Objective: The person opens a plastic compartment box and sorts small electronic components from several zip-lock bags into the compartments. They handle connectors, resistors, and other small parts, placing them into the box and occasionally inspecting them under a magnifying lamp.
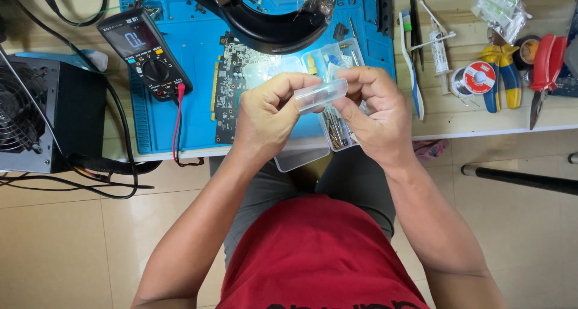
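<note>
My left hand point(271, 113) and my right hand point(373, 113) together hold a small clear plastic case point(321, 95) above the table's front edge. Each hand pinches one end of it. Below the hands an open clear plastic box point(334, 128) with several metal bits lies on the blue work mat point(192, 62). A dark circuit board point(232, 83) lies on the mat just behind my left hand, partly hidden by it.
A black multimeter point(147, 53) with a red lead lies on the mat at left. A power supply unit point(42, 113) sits far left. A black ring lamp point(271, 20) is behind. Tweezers, solder spool point(478, 77), pliers point(545, 68) and yellow-handled cutters lie at right.
</note>
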